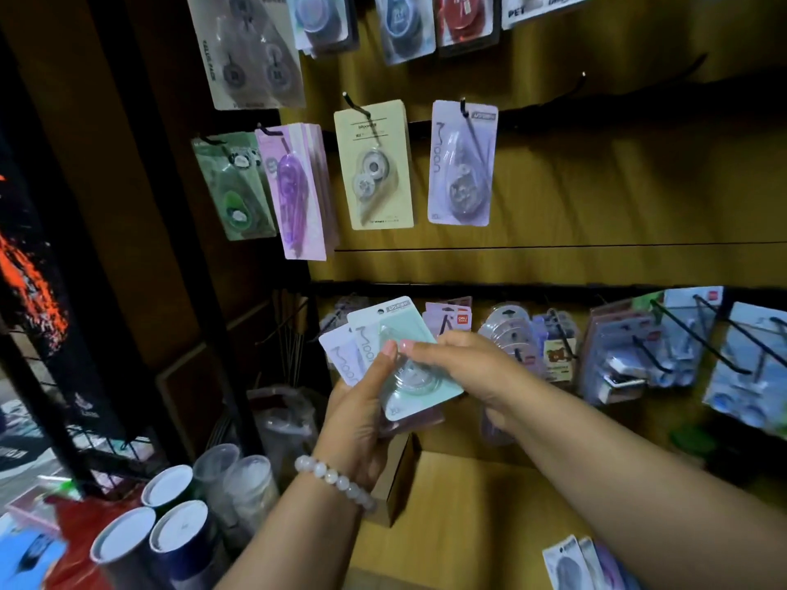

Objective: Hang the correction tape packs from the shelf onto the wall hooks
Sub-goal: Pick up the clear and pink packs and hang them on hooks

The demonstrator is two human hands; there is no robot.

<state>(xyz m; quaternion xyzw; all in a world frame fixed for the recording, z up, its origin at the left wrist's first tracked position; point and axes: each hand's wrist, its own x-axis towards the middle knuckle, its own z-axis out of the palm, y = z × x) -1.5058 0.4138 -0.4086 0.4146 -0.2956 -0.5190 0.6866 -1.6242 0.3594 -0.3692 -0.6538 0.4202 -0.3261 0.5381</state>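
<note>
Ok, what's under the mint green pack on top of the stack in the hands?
Under the mint green pack lie lavender packs, fanned out at its left edge, and a pinkish edge shows below. The left hand holds the stack; the right hand pinches the top pack. How many lie beneath is hidden.

Glossy clear plastic blisters on matt card backs cover the mint correction tape pack (404, 359), against a smooth wooden wall (596, 198) fitted with thin black metal hooks (355, 105).

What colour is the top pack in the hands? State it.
Mint green pack, held by both hands; seen in the head view.
</note>
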